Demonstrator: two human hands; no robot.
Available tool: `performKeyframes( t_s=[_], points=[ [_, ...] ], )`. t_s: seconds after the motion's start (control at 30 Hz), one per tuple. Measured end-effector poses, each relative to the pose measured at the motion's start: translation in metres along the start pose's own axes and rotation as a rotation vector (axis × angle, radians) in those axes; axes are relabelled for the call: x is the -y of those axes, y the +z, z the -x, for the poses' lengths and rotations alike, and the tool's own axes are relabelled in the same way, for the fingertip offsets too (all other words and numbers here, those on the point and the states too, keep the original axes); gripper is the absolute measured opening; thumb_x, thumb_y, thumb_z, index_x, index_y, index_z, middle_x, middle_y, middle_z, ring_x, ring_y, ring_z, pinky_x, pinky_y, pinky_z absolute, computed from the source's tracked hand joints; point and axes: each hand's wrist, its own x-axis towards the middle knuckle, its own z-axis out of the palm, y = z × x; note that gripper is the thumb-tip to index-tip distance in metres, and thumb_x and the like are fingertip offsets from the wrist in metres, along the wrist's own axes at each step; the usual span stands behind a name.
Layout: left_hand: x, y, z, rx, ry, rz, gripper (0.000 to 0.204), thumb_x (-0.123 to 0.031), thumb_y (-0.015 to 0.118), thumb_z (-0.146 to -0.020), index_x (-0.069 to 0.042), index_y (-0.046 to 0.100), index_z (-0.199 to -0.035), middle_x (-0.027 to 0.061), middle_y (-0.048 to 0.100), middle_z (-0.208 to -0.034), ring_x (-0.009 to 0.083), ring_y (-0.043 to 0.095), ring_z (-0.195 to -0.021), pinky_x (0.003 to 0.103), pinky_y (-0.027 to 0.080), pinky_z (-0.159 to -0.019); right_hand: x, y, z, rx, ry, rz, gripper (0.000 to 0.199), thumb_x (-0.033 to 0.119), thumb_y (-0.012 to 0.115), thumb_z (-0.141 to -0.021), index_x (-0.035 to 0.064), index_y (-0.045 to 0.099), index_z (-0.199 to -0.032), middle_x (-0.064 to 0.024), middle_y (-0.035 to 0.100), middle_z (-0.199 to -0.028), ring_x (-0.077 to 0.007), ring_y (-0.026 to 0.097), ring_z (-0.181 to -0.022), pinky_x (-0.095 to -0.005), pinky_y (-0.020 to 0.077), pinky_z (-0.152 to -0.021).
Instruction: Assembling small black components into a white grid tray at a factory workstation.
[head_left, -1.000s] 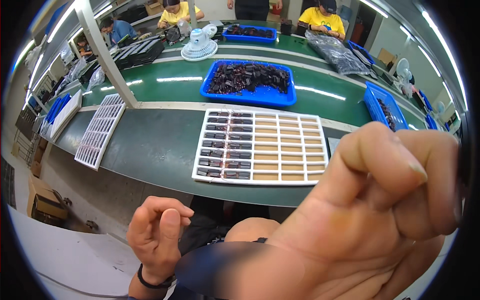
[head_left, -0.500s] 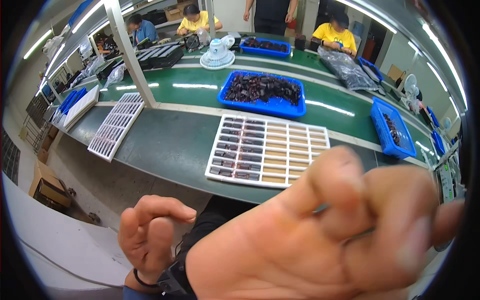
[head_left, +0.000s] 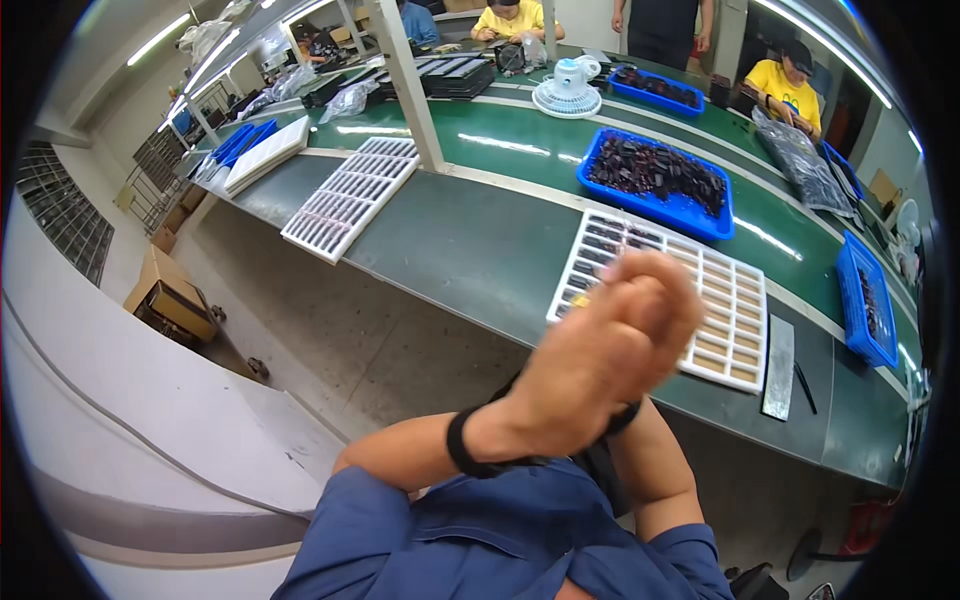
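Note:
My left hand point(head_left: 578, 375), with a black band at the wrist, is raised before me with its fingers curled and closed. It overlaps my right hand, which is mostly hidden behind it; the right forearm point(head_left: 650, 455) shows below. Whether the two hands touch, and what they hold, I cannot make out. Beyond them on the bench lies a white compartment tray point(head_left: 762, 330). Small black parts point(head_left: 600, 243) with reddish wires fill its left columns, while the right columns show bare tan bottoms. A small yellow spot point(head_left: 580, 300) shows beside the fingers.
Behind the tray, a blue bin point(head_left: 722, 228) holds many dark parts. A metal strip point(head_left: 778, 370) and a black pen-like tool point(head_left: 805, 388) lie right of it. Another filled white tray point(head_left: 350, 195), a post point(head_left: 405, 90) and a blue basket point(head_left: 868, 300) stand around. Co-workers sit across.
The view has swung left and down, so the bench sits further right. My hands, apart and close before, now overlap farther away over the tray. The metal strip and pen-like tool have come into sight.

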Motion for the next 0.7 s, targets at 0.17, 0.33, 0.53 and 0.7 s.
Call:
performKeyframes(
  t_s=[0.17,0.33,0.53,0.7],
  points=[
    [0.033,0.011,-0.035,0.239,0.219,-0.405,0.033,-0.031,0.057,-0.102,0.001,0.054,-0.109,0.017,0.062,-0.112,0.0358,0.063,-0.089,0.038,0.051,-0.079,-0.016,-0.073,-0.015,-0.264,0.435,-0.109,0.029,0.023,0.046,-0.109,-0.0005,0.056,-0.122,-0.0074,0.056,-0.08,-0.0151,0.053,-0.072,-0.0279,0.045,-0.065],
    [0.075,-0.039,-0.058,0.345,0.062,-0.532,0.01,-0.007,0.071,-0.09,-0.001,0.069,-0.083,0.0162,0.074,-0.096,0.0288,0.072,-0.08,0.035,0.055,-0.07,-0.065,-0.143,-0.036,0.046,0.712,0.398,0.031,0.02,0.048,-0.107,-0.0008,0.068,-0.096,-0.003,0.057,-0.079,-0.0089,0.054,-0.072,-0.024,0.0434,-0.068],
    [0.135,-0.087,-0.141,-0.122,-0.279,-0.274,0.03,-0.013,0.065,-0.099,0.0,0.067,-0.072,0.0013,0.067,-0.068,0.0054,0.054,-0.061,0.023,0.042,-0.058,-0.081,-0.233,-0.049,0.32,0.914,0.819,0.024,0.02,0.061,-0.101,-0.0029,0.07,-0.101,-0.0055,0.068,-0.077,-0.0107,0.061,-0.072,-0.0271,0.0487,-0.067],
    [0.208,-0.117,-0.183,-0.178,-0.311,-0.259,0.039,-0.021,0.063,-0.102,-0.003,0.063,-0.067,-0.0001,0.062,-0.065,0.0039,0.048,-0.057,0.022,0.036,-0.054,-0.103,-0.253,-0.087,0.711,0.91,0.89,0.023,0.019,0.064,-0.098,-0.0018,0.07,-0.104,-0.0127,0.071,-0.082,-0.0222,0.067,-0.073,-0.0333,0.0523,-0.068]
  ],
)
